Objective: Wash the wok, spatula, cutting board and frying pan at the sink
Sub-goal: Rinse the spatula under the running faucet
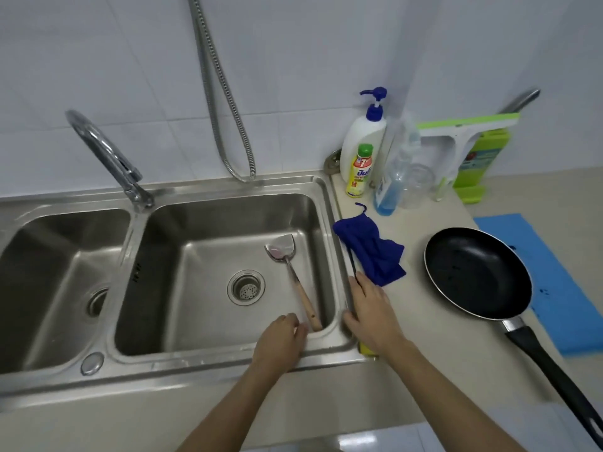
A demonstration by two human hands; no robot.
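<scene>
Now we start on the spatula [290, 272] in the sink [208, 187] | left hand [280, 337] loosely curled beside handle, empty | right hand [372, 311] flat on rim | next: grip handle

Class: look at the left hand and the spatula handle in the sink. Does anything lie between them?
Nothing visible does. The left hand sits at the basin's near edge, right beside the wooden end of the spatula, which lies alone on the sink floor.

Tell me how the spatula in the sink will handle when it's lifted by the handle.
The spatula looks rigid: metal blade and shaft, wooden handle. Probably blade-heavy, so it may tip blade-down if held at the handle's end. It lies in the steel basin, so it may be wet and slippery.
</scene>
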